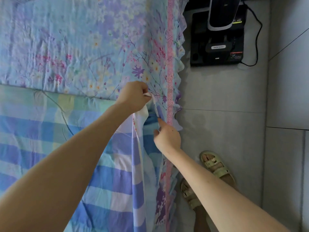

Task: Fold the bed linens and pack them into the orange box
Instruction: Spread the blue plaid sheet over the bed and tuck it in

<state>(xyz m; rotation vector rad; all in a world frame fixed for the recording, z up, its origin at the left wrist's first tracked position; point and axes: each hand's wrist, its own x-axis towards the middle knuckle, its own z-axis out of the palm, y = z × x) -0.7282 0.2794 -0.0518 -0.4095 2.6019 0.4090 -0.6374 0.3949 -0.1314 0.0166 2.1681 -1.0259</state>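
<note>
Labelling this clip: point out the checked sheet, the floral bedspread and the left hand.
checked sheet (108,190), head view, flat part
floral bedspread (75,47), head view, flat top
left hand (133,96), head view, its back

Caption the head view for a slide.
Left hand pinches the edge of the checked sheet; right hand touches it just below.

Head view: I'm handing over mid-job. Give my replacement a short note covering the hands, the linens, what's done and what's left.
Hands: the left hand grips the white edge of the checked cover, lifted by the bed's side. The right hand pinches the same edge just below.
Linens: the checked cover lies spread over the floral sheet. The orange box is not in view.
Done: nothing folded or packed.
Left: fold the linens, find the box, pack them.
</note>
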